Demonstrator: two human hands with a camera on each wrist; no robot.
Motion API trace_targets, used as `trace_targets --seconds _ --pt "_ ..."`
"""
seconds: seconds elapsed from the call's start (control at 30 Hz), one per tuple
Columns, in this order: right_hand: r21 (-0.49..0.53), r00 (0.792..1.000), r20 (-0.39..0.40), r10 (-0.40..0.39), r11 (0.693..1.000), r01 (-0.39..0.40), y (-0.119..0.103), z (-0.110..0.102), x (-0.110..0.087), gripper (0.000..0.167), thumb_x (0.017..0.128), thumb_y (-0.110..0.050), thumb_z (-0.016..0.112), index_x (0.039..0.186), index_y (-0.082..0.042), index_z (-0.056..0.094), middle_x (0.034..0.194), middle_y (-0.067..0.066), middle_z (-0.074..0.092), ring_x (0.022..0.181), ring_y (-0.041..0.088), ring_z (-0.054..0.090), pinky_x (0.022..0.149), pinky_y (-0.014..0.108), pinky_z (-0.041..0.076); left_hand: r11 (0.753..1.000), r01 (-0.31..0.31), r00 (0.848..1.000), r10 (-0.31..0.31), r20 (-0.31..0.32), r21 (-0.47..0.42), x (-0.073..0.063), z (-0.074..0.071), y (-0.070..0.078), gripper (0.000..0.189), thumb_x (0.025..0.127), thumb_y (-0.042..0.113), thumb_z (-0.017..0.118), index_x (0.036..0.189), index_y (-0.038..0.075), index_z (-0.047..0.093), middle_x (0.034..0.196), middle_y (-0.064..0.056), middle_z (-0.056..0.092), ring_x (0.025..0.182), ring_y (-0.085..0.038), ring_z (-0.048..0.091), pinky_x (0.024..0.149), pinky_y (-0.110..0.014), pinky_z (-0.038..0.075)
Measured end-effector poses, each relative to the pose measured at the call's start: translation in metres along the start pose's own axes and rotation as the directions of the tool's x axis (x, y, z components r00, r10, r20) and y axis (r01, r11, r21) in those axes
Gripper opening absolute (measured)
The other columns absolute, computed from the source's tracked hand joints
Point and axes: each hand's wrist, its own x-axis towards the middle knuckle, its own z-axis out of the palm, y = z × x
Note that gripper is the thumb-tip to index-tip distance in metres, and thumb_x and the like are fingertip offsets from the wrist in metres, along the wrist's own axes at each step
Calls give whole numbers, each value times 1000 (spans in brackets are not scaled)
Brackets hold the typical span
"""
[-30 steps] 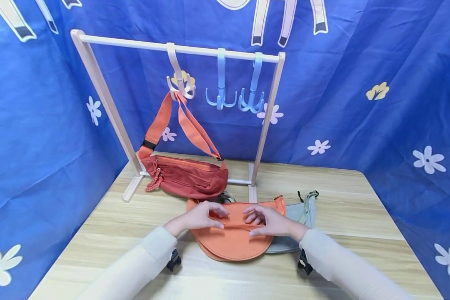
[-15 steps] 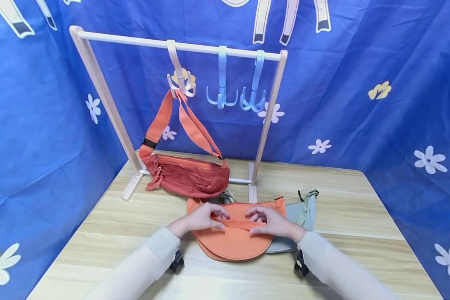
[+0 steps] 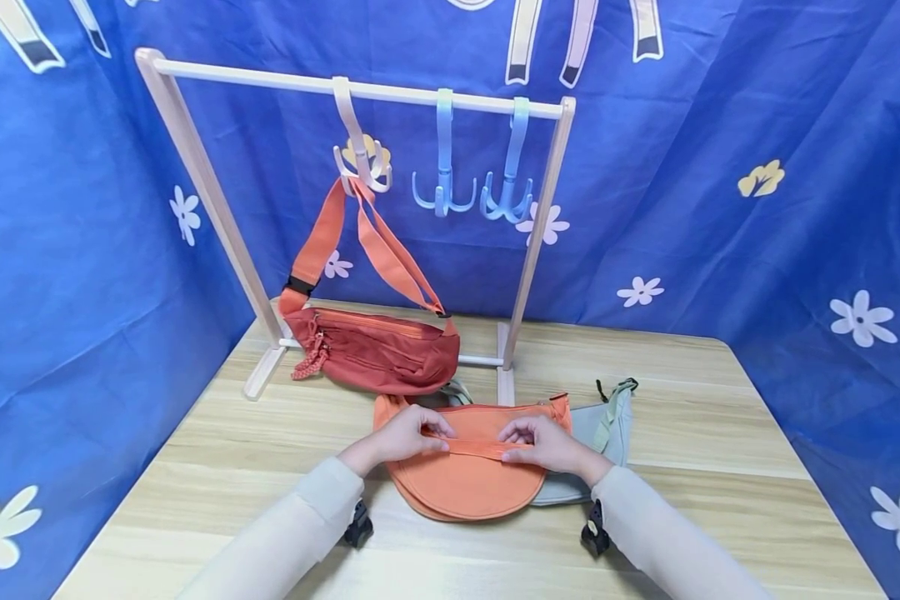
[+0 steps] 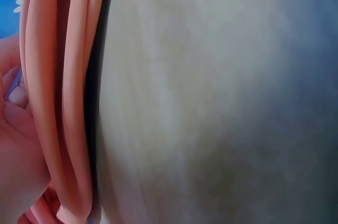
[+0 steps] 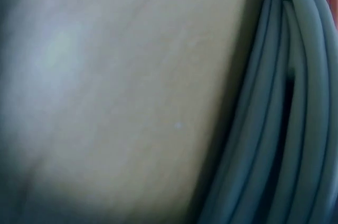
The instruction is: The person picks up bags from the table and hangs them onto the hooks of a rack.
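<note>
An orange half-moon waist bag [image 3: 468, 492] lies flat on the table, its orange strap [image 3: 476, 448] running across the front. My left hand [image 3: 405, 435] pinches the strap at its left part, thumb in front and fingers behind. At the right part my right hand [image 3: 551, 446] pinches the same strap. Layered edges of the orange bag [image 4: 45, 86] show beside my left hand [image 4: 21, 150] in the left wrist view. Partly under the orange bag lies a grey-green bag [image 3: 570, 492]; its folded edges [image 5: 311, 102] fill the right side of the right wrist view.
Behind stands a wooden rack [image 3: 225, 217] with a white hook [image 3: 360, 167] and two blue hooks [image 3: 444, 179]. A red waist bag [image 3: 378, 354] hangs by its orange strap from the white hook, just behind my left hand. Blue cloth [image 3: 682, 200] encloses the table.
Fingers and thumbs of both hands have drawn closer together on the orange strap, which now shows as a wider band between them. The orange bag stays where it was.
</note>
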Motion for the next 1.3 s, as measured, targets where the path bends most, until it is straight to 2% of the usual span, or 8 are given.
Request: trace_targets --seconds 0.27,0.53,0.63,0.67,0.8,0.9,1.13,1.3 --pt "9 1000 22 -7 1000 7 31 2 8 14 84 -6 73 95 1 68 80 2 65 72 10 60 66 23 48 1000 -1 1000 1 20 -11 -1 -1 1 8 81 5 74 89 2 71 84 -4 69 77 -7 59 72 -27 50" --pt "67 997 71 -22 998 17 27 -4 4 15 86 -10 72 95 1 67 77 1 65 62 12 62 59 27 52 991 -129 991 130 39 -22 -4 -4 11 8 82 5 73 87 1 69 77 9 64 65 1 55 57 -22 49" --pt "78 997 69 -30 997 24 26 -7 2 16 86 -10 71 95 2 66 77 2 65 61 13 62 59 28 53 991 -131 991 130 25 27 -1 -3 16 8 80 4 74 86 1 70 77 7 65 65 0 56 57 -23 50" --pt "83 997 66 -32 996 27 26 -8 2 16 86 -9 71 96 3 66 78 2 65 61 13 62 59 29 53 993 -113 993 112 22 44 0 -3 18 8 80 3 75 86 1 71 78 7 65 66 -1 56 58 -23 50" --pt "91 998 40 -38 995 34 26 -13 0 14 86 -6 70 96 4 66 80 5 66 59 15 62 58 31 54 982 -117 993 117 7 151 4 -4 26 7 79 6 76 84 6 71 78 7 63 71 -2 54 65 -23 49" --pt "90 1000 10 -19 996 18 25 -18 -1 13 86 -5 70 96 2 67 81 6 66 57 15 61 55 29 53 975 -119 993 121 3 186 8 -5 31 7 80 9 77 82 9 69 77 9 62 71 -1 53 66 -23 48" --pt "18 999 -35 -22 1000 23 19 -30 -3 11 86 -6 71 95 -1 69 74 12 65 53 19 57 48 25 47 970 -122 992 127 -11 210 17 -8 42 9 80 11 77 80 12 68 74 12 60 68 0 52 66 -22 47" --pt "-21 997 -65 -36 999 35 11 -41 -5 11 85 -11 73 92 -4 69 71 6 64 48 24 54 46 26 45 975 -130 991 135 -16 183 24 -10 49 8 80 9 76 82 10 68 75 9 60 67 -1 52 64 -22 48"
